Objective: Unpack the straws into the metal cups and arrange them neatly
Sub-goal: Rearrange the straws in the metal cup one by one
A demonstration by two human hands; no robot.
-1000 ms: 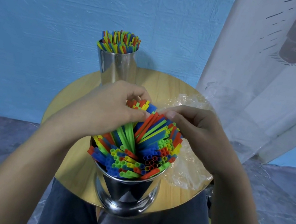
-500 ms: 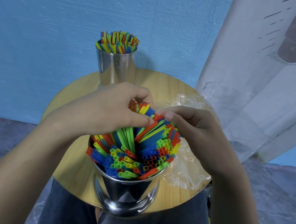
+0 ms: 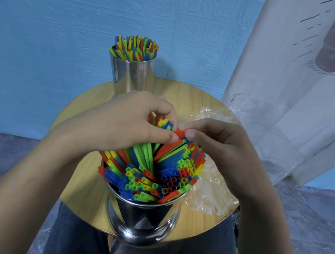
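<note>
A shiny metal cup [image 3: 143,219] stands at the near edge of the round wooden table [image 3: 82,181], packed with coloured straws [image 3: 152,173] that fan out toward me. My left hand [image 3: 126,121] curls over the far side of the bundle and pinches some straw tips between thumb and fingers. My right hand [image 3: 221,151] meets it from the right, its thumb and forefinger pinching the red straw ends at the top. A second metal cup [image 3: 131,77] filled with upright straws [image 3: 134,47] stands at the table's far edge.
Crumpled clear plastic wrapping [image 3: 209,188] lies on the table to the right of the near cup. A white printed banner [image 3: 309,81] hangs at the right, against a blue wall [image 3: 47,25]. My knees are under the table.
Both hands have shifted slightly toward the far side of the bundle, their thumbs now meeting at the red straw tips. The cups have stayed in place.
</note>
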